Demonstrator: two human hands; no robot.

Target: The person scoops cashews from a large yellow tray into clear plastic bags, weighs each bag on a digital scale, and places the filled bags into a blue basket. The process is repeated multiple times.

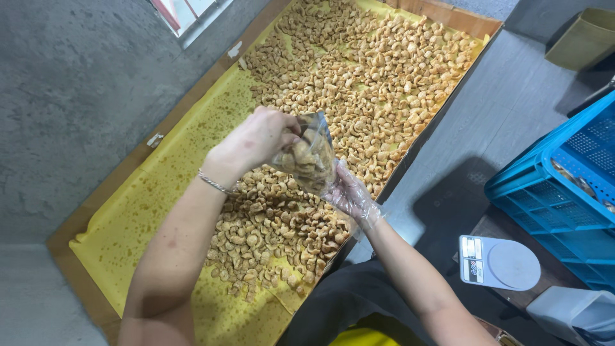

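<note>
My left hand (259, 138) grips the top of a small clear plastic bag (309, 156) that is partly filled with golden fried snack pieces. My right hand (351, 194), in a thin transparent glove, supports the bag from below and at its right side. Both hands hover over a long wooden tray (83, 221) lined with oil-spotted yellow paper (141, 205). A broad heap of the fried pieces (359, 77) covers the far and middle part of the tray. A thin bracelet (214, 184) circles my left wrist.
A small white digital scale (498, 263) sits at the lower right. Blue plastic crates (557, 186) stand beside it, and a white container (573, 314) is in the corner. A concrete wall (70, 96) runs along the tray's left side. A tan box (586, 38) is at the top right.
</note>
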